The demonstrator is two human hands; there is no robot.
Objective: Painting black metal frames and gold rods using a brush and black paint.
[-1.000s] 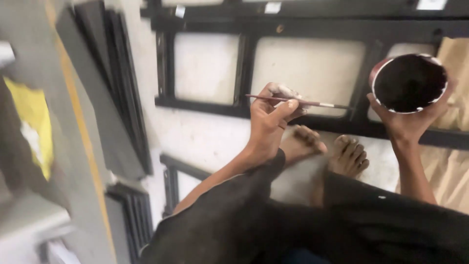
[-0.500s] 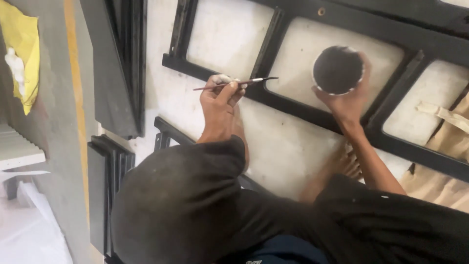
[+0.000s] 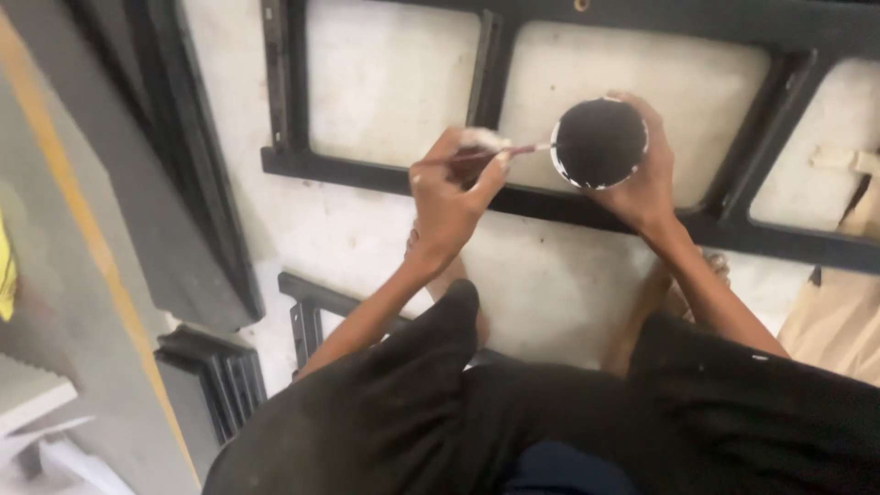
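My left hand grips a thin paintbrush with its tip reaching the rim of a small round cup filled with black paint. My right hand holds that cup from below and from the side. Both hands hover over a black-painted metal frame with rectangular openings, lying flat on a pale floor. My dark-clothed knees fill the bottom of the view.
A smaller black grille piece lies on the floor near my left arm. Dark panels lean at the left beside a grey surface with a yellow stripe. Brown cardboard lies at the right.
My left hand has brought the brush rightward until its tip meets the cup. The cup has stayed in my right hand, and the view has shifted closer over the frame.
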